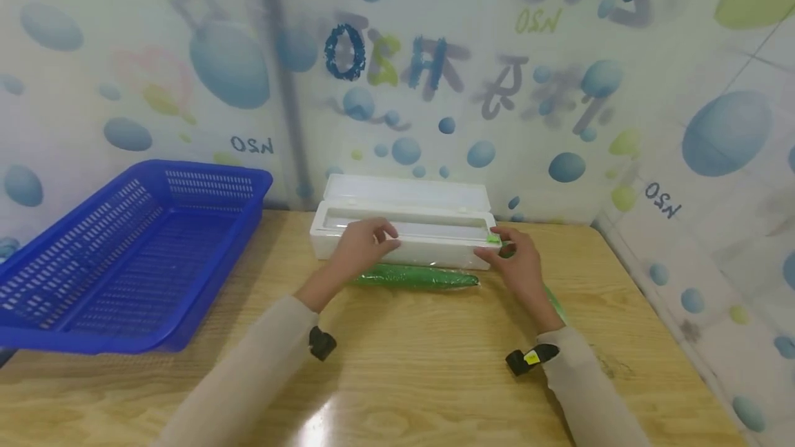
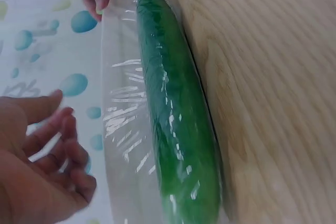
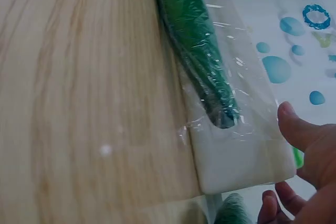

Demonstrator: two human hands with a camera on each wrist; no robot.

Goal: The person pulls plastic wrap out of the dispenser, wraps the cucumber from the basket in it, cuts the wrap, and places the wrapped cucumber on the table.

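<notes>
A white cling film dispenser (image 1: 428,249) stands at the back of the table with its lid (image 1: 406,192) raised. Along its front lies a green cucumber (image 1: 416,276) covered in clear, wrinkled film (image 2: 126,124). My left hand (image 1: 361,248) is over the dispenser's left half, fingers loosely bent, nothing between them. My right hand (image 1: 517,261) grips the dispenser's right end, thumb at the front edge and fingers round the corner, beside a small green slider (image 1: 493,238). Partly hidden behind the right hand and wrist is another cucumber (image 3: 234,211).
A blue plastic basket (image 1: 211,281) with slotted walls stands on the left of the wooden table (image 1: 397,364). The patterned wall (image 1: 298,109) rises right behind the dispenser, and another wall borders the table on the right.
</notes>
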